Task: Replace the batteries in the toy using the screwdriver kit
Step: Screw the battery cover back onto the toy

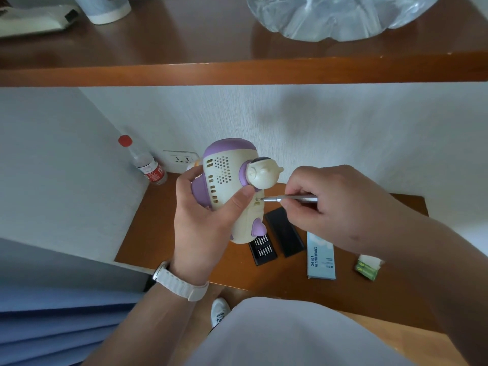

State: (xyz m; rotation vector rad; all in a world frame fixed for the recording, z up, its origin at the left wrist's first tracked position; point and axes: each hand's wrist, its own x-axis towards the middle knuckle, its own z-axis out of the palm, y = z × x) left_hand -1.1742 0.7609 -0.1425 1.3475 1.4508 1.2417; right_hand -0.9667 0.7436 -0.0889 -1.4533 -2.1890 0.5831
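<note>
Gripping the cream-and-purple toy (227, 167) above the wooden table (158, 233), your left hand (200, 225) wraps its body, thumb pressed beside the screw hole. Your right hand (340, 202) pinches the silver screwdriver (272, 199), tip seated in that hole. The bit tray (262, 249) and green batteries (367, 270) lie on the table.

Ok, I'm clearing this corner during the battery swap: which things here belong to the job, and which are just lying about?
Job: toy, screwdriver, bit tray, black lid, blue box (likely the kit's), green batteries.
Lying about: red-capped bottle; cup and clear plastic container on the shelf.
</note>
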